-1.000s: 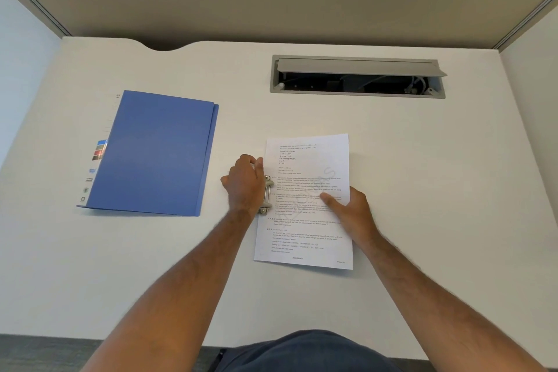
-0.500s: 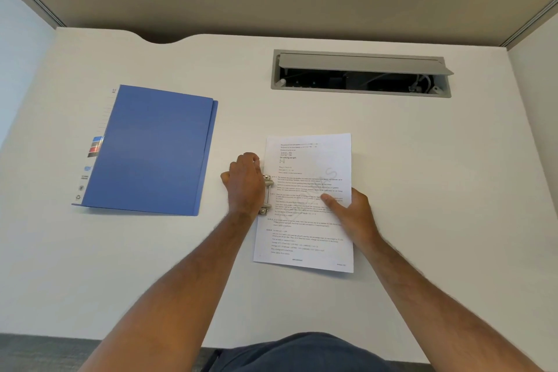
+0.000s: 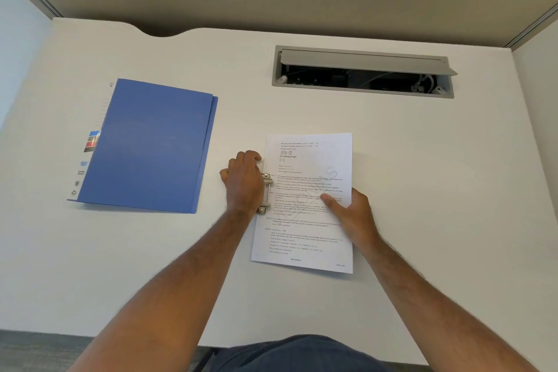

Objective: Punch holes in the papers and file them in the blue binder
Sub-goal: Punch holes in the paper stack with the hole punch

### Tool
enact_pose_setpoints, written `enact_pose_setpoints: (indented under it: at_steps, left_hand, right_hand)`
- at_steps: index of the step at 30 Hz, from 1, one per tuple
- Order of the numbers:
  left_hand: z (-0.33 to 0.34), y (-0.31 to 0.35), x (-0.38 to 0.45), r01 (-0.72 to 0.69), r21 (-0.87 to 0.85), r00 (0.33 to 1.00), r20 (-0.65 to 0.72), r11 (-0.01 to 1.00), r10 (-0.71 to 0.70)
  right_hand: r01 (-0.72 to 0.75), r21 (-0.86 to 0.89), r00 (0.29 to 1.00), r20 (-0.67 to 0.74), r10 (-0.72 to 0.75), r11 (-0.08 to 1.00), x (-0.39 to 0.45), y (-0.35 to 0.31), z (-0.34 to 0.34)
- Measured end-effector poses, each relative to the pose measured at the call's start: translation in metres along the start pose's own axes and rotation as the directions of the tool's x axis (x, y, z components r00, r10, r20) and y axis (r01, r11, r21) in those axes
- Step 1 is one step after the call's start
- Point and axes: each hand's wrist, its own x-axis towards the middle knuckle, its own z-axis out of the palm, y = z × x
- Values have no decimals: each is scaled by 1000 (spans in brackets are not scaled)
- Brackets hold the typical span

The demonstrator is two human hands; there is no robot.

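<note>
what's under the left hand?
A metal hole punch; only its right side shows, clamped over the papers' left edge. The left hand covers the rest, so the lever and any punched holes are hidden.

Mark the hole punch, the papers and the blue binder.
hole punch [image 3: 267,192]: head view, metal bar showing beside the left hand.
papers [image 3: 314,160]: head view, upper printed area of the top sheet.
blue binder [image 3: 151,145]: head view, middle of the closed front cover.
</note>
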Motion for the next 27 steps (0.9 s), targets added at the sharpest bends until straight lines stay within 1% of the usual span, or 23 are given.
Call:
enact_pose_setpoints:
  at_steps: [5, 14, 27]
  left_hand:
    - [0, 1, 0, 13, -37, 999, -30, 999, -14]
    - [4, -7, 2, -23, -3, 999, -40, 1000, 23]
    - [3, -9, 1, -57, 30, 998, -29, 998, 58]
  right_hand:
    - [4, -5, 1000, -4, -4, 1000, 0, 0, 0]
    - [0, 15, 1000, 9, -1, 1000, -1, 0, 0]
    - [-6, -4, 1000, -16, 6, 1000, 0, 3, 2]
